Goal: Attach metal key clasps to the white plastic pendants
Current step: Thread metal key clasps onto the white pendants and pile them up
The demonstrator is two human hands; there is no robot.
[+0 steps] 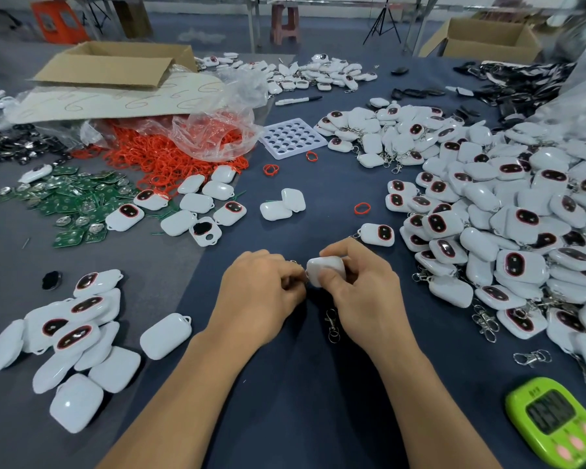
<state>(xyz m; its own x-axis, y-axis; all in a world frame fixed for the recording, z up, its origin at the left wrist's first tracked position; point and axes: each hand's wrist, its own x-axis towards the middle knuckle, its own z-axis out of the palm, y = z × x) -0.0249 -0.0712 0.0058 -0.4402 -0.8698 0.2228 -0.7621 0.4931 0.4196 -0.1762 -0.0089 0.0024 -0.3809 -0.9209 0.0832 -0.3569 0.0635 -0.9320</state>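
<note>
**Dark worktable: clasp meeting pendant**

Centre of the blue table cover (285, 384): the right hand (359, 286) pinches a white pendant (325, 270) between thumb and fingers. The left hand (261, 289), fingers curled, pinches a key clasp (293, 262) at the pendant's corner. Step judged: threading the ring through the loop, which next needs a fine turn. The loop is hidden and only a glint of the clasp shows. A spare clasp (332, 324) lies between the wrists.
</note>
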